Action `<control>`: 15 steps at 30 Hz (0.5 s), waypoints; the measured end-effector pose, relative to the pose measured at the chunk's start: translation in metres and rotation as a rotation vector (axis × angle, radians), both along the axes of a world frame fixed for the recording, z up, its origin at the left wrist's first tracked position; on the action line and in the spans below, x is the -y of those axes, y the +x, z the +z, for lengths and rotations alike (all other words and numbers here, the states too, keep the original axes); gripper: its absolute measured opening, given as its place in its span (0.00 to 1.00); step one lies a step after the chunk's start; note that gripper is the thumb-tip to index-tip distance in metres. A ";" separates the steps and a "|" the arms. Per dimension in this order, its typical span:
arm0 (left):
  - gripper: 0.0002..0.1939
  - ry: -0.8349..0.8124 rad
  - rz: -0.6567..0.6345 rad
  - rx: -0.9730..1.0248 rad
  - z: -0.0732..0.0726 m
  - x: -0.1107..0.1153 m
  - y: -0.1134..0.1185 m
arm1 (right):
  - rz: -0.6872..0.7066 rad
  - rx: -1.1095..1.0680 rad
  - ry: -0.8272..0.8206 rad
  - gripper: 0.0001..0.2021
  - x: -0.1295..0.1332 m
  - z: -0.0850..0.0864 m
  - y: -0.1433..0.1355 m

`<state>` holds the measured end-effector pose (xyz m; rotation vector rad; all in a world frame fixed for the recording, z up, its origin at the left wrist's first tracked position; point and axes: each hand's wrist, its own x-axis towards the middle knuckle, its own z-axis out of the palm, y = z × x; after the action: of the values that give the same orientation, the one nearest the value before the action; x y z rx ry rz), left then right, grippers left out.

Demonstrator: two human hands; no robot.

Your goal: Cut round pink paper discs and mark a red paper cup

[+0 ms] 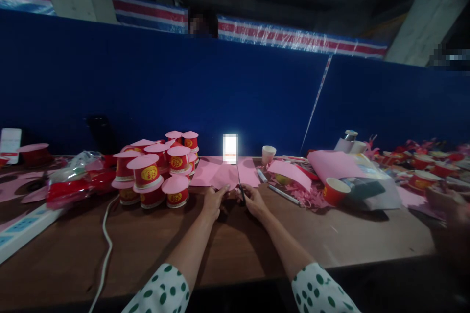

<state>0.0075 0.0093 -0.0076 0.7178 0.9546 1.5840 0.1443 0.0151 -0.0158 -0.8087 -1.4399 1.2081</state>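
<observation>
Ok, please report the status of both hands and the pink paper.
Left hand holding pink paper by near edge. Right hand on scissors, blades at the paper. Red cups stacked to the left.

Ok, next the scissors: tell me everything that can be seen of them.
The scissors are in the right hand, fingers around the grip. The handle end looks dark; its material is unclear. A slender blade line runs away from the person, leaning slightly left in the picture, and overlaps the pink paper in view. Whether the blades are parted or pressing on the paper is too small to tell.
</observation>
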 end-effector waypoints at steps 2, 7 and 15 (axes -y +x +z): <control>0.18 0.003 -0.002 -0.001 -0.001 0.000 0.000 | -0.004 0.000 -0.002 0.16 0.001 0.002 0.000; 0.18 0.023 -0.012 -0.002 -0.002 -0.001 0.000 | -0.008 0.016 -0.017 0.17 0.001 0.002 0.000; 0.17 0.020 -0.014 -0.008 -0.002 -0.002 -0.001 | -0.015 0.050 -0.023 0.17 0.000 0.001 0.001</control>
<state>0.0069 0.0113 -0.0101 0.7438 0.9389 1.5818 0.1456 0.0152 -0.0153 -0.8698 -1.4606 1.2023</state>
